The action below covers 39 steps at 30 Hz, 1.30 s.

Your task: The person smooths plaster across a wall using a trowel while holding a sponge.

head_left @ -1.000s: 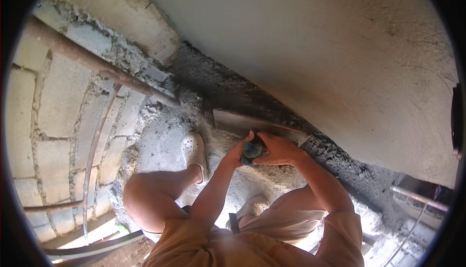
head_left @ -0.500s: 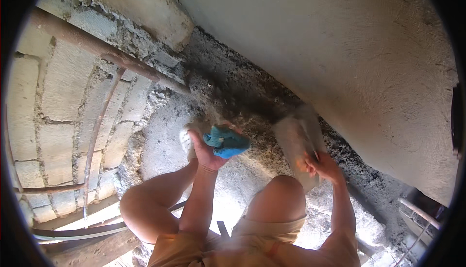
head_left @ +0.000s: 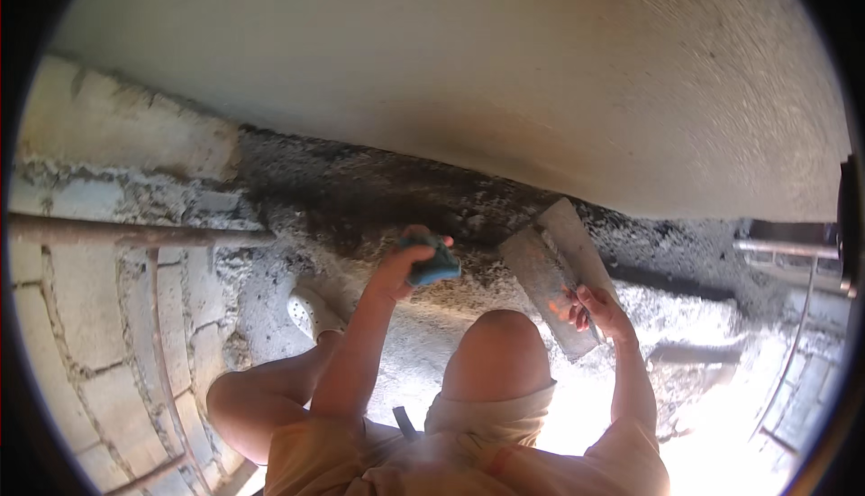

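and here's the left hand [head_left: 394,271], fingers curled round a blue pad [head_left: 435,268] — soft-looking, though i can't tell sponge from cloth — held up in front of the body, just below the dark strip in view. over on the other side, the right hand [head_left: 605,312] has its fingers wrapped round the handle of a flat rectangular trowel [head_left: 532,266], its long plate slanting up and away to the left, grey with rusty-orange patches. the two hands are well apart, and between them, lower down, a bare knee [head_left: 496,352] pokes up. the other leg folds out to the left, ending in a pale clog [head_left: 312,313] with holes in it. beyond the hands runs that rough, blackened strip [head_left: 360,181], and past it the big smooth plastered surface [head_left: 450,72] fills the upper view. left of the person, a block wall [head_left: 81,325] with crumbly joints — a rusty pipe [head_left: 135,232] lies across it, a thinner bar [head_left: 162,343] meeting it from below. bright light glares at lower right.
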{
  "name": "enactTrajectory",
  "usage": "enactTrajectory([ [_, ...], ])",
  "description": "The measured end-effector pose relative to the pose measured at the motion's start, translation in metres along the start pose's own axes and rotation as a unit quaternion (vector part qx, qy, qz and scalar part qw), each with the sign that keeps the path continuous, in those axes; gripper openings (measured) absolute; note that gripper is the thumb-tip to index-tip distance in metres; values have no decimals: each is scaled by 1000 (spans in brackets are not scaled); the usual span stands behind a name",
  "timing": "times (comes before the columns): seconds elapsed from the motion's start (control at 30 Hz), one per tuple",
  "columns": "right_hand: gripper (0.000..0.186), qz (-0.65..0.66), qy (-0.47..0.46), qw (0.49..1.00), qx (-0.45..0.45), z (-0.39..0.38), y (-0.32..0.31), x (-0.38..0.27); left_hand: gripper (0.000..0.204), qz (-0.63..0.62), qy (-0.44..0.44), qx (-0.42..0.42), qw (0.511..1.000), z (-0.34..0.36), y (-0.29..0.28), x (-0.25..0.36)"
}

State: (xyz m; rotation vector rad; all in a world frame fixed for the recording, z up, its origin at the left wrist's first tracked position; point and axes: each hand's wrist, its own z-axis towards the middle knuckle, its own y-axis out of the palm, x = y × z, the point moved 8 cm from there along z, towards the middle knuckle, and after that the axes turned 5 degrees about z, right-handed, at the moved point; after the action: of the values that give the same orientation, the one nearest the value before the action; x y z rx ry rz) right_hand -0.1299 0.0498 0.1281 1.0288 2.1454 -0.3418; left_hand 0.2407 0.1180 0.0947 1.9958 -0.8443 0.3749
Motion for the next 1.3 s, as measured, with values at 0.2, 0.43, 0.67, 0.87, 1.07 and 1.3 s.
enactTrajectory([
  [0.2, 68, -45, -1, 991, 123, -65, -17, 66, 45, 485, -87, -151, 857, 20, 52, -92],
  [0.43, 66, -30, -36, 984, 173, -93, -7, 101, 39, 658, 4, -421, 625, 1, 145, -80],
  [0.67, 51, -54, -111, 973, 195, -61, 11, 80, 35, 495, 472, 155, 713, 40, 82, 175],
  [0.87, 45, -310, -239, 889, 239, -26, 25, -20, 44, 823, 144, 104, 540, -107, -86, 222],
  [1.07, 39, -452, -252, 830, 209, 46, 33, -136, 36, 539, 152, 379, 737, -267, -235, 214],
  [1.3, 39, -537, -203, 801, 171, 135, 96, -215, 36, -134, 227, 324, 909, -299, -300, 115],
])
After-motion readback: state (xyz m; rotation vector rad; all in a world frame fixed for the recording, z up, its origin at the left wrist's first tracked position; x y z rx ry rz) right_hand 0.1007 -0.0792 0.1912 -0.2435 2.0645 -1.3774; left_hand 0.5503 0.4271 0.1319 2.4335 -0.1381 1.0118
